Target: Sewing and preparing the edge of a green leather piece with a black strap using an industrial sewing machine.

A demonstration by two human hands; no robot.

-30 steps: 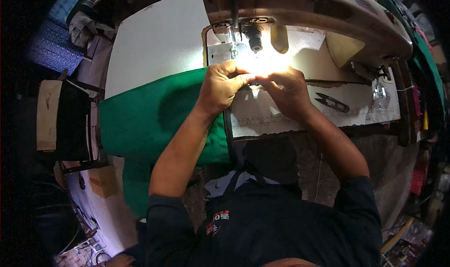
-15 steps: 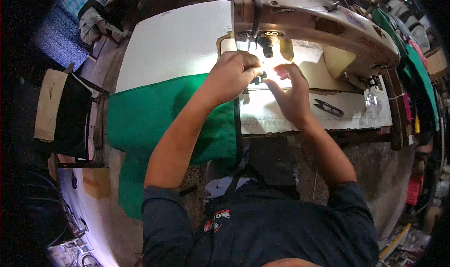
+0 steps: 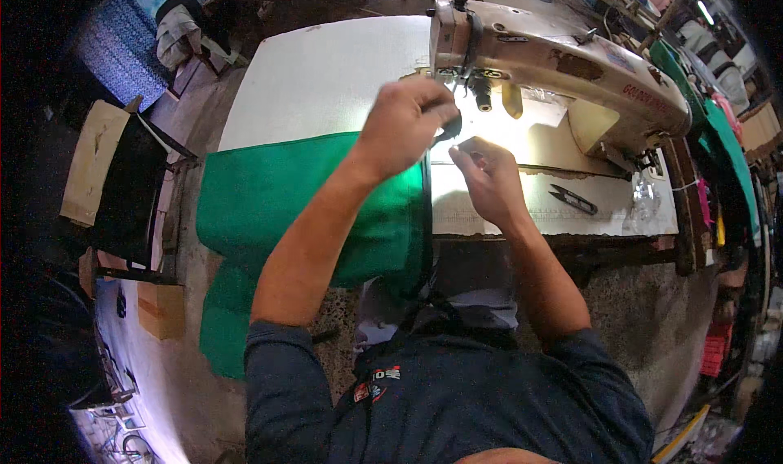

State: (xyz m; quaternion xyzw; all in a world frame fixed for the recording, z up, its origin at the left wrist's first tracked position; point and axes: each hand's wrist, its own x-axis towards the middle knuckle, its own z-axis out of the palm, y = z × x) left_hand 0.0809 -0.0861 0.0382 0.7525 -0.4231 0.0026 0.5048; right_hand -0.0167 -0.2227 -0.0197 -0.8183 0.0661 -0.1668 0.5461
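My left hand (image 3: 404, 130) is closed beside the needle end of the sewing machine (image 3: 563, 52), its fingers pinching a black strip (image 3: 450, 130). Just to the right and a little nearer me, my right hand (image 3: 492, 183) has thumb and forefinger pressed together close to that strip. Glare from the lamp hides what sits between those fingertips. Green cloth (image 3: 277, 199) with a black edging (image 3: 426, 219) lies under my left forearm and hangs off the table's front edge.
Black thread snips (image 3: 573, 199) lie on the white tabletop (image 3: 318, 72), right of my right hand. A clear plastic bag (image 3: 644, 203) rests at the table's right end. To the left stand a chair (image 3: 122, 178) and a cardboard box (image 3: 161, 310).
My right hand has drawn down and nearer me, its spread fingers now brought together. My left hand stays near the needle, lifting the black strip more into view. The whole view has shifted slightly.
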